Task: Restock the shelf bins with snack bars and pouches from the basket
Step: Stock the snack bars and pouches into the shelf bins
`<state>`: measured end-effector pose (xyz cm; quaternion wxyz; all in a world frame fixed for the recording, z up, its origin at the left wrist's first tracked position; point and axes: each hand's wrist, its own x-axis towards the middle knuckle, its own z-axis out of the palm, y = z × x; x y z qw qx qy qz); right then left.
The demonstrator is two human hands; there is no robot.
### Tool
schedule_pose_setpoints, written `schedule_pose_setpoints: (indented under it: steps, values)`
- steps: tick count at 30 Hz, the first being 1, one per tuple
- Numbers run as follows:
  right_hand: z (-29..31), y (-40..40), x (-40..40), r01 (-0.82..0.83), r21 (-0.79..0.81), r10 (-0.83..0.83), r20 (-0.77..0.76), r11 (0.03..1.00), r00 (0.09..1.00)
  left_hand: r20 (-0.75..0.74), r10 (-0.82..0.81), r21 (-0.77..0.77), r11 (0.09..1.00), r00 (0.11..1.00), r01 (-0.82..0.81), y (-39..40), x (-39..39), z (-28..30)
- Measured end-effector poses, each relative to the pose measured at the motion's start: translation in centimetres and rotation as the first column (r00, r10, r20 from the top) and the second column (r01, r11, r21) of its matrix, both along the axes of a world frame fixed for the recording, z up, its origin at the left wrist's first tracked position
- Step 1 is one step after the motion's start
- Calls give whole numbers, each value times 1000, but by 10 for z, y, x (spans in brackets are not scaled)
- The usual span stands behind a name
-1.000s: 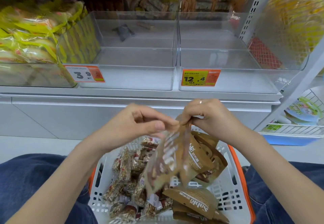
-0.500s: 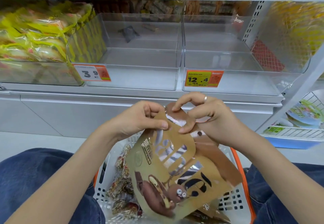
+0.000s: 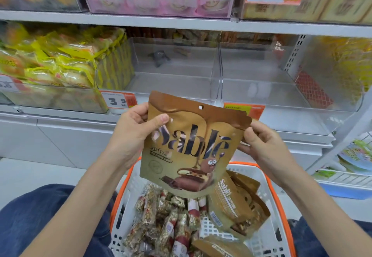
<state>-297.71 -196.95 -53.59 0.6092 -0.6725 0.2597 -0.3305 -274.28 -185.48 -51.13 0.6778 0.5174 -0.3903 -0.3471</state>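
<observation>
Both the left hand (image 3: pixel 134 134) and the right hand (image 3: pixel 263 148) pinch the brown pouch (image 3: pixel 191 146) upright above the basket (image 3: pixel 267 178), near the empty right bin (image 3: pixel 285 87). The light corner grips risk a slip, or placement in the wrong bin.

I identify the location as a retail shop. Metal shelving (image 3: pixel 181 24) carries clear bins (image 3: pixel 175 71) of packaged snacks, with printed price tags (image 3: pixel 118 100) clipped to the bin fronts. A shopping basket (image 3: pixel 269 186) sits below.
</observation>
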Motion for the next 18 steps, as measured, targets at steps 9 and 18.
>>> schedule_pose_setpoints:
  steps: [9,18]
  values:
    - [26,18,39,121,-63,-118,54,991,992,-23,151,-52,987,988,-152,9,8,12]
    - [109,-20,100,154,-349,-92,187,925,978,281,239,-126,969,930,-211,12,53,49]
